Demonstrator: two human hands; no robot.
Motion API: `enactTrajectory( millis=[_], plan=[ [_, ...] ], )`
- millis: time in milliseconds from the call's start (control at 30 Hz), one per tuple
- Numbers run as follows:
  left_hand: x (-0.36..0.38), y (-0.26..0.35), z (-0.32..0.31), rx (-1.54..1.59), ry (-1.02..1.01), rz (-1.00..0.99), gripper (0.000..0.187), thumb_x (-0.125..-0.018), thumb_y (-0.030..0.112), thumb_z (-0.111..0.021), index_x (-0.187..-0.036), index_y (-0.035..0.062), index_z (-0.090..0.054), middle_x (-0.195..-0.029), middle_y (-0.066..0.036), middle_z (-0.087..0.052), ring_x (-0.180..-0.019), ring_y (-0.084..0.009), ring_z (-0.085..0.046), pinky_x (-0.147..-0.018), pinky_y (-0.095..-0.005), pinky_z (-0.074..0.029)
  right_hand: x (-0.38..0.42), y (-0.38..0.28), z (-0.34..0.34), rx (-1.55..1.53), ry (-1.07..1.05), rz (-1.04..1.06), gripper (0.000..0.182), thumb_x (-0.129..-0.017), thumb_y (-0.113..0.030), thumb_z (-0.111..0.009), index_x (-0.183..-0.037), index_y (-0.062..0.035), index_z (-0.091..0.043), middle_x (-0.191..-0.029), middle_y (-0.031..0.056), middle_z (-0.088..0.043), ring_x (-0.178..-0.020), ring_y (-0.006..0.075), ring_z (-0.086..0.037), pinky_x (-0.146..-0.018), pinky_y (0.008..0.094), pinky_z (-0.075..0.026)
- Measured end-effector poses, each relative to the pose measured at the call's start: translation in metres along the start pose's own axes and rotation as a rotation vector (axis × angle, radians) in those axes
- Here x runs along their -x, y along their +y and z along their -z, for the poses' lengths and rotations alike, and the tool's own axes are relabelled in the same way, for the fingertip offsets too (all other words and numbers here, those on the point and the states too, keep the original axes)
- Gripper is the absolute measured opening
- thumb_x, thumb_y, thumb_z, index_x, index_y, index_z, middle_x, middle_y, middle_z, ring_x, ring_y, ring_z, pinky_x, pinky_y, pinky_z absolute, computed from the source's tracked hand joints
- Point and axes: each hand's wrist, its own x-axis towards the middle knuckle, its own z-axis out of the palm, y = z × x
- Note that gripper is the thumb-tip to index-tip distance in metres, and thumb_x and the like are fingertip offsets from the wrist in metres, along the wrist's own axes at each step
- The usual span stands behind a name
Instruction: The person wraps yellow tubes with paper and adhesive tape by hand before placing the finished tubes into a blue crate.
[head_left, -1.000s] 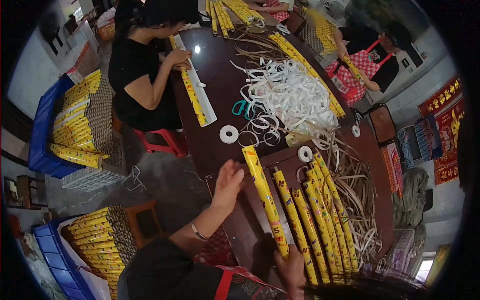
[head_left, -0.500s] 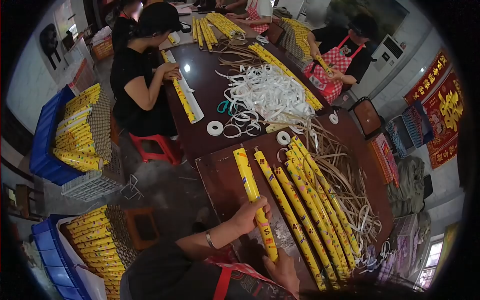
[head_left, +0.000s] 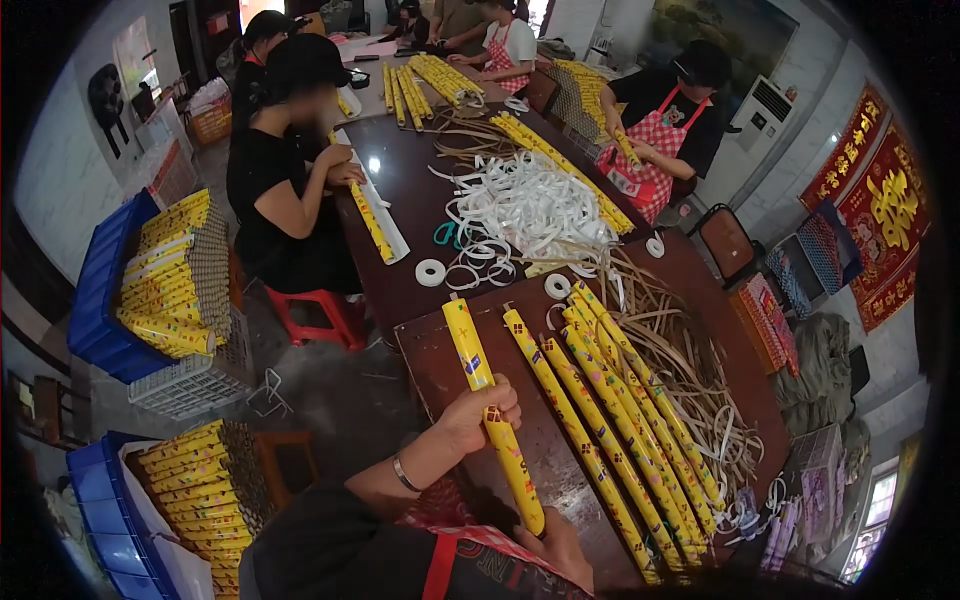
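Note:
My left hand (head_left: 482,414), with a bracelet at the wrist, is wrapped around the middle of a yellow patterned paper roll (head_left: 512,465). Around the lower end of the same roll, my right hand (head_left: 558,556) is closed; some of its fingers are hidden. The held roll slants across the view, its upper end pointing away from me. Just to the right, several similar yellow rolls (head_left: 590,430) lie side by side on the dark red table (head_left: 450,345).
Beyond are white strips (head_left: 530,205), brown strips (head_left: 690,350), a tape ring (head_left: 430,272) and teal scissors (head_left: 447,234). Blue crates (head_left: 95,300) with stacked rolls stand left. One person (head_left: 290,180) sits by a white sheet (head_left: 385,215); another (head_left: 660,130) holds a roll.
My view has shifted slightly, so the table scene sits a little differently. Both my hands stay on the roll, which has moved slightly left in view.

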Motion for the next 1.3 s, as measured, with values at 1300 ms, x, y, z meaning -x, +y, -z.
enactTrajectory(
  millis=[1300],
  plan=[
    [-0.093, 0.125, 0.014, 0.038, -0.055, -0.005, 0.036, -0.097, 0.039, -0.045, -0.114, 0.0065, -0.048, -0.097, -0.009, -0.057, -0.084, -0.0221, -0.058, -0.083, -0.0377, -0.047, -0.105, -0.108, -0.048, -0.21, 0.286, -0.136, 0.038, -0.082, -0.019, -0.069, -0.108, 0.0033, -0.052, -0.084, 0.0171, -0.065, -0.079, 0.0199, -0.064, -0.071, 0.0347, -0.05]
  ],
)
